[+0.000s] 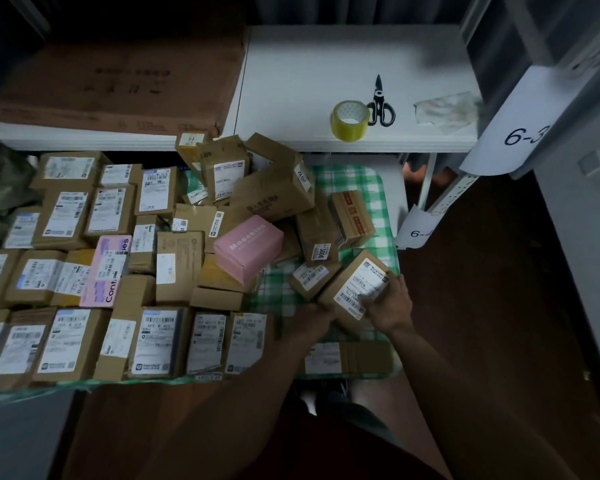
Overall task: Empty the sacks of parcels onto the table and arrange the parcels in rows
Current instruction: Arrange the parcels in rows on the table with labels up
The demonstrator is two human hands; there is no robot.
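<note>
Left hand (309, 318) grips labelled parcel (355, 289) near edge; right hand (388, 304) curled round its far side.

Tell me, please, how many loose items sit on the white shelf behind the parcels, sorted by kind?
Yellow tape roll: 1
Black-handled scissors: 1
Crumpled wrapper: 1
Total: 3
</note>
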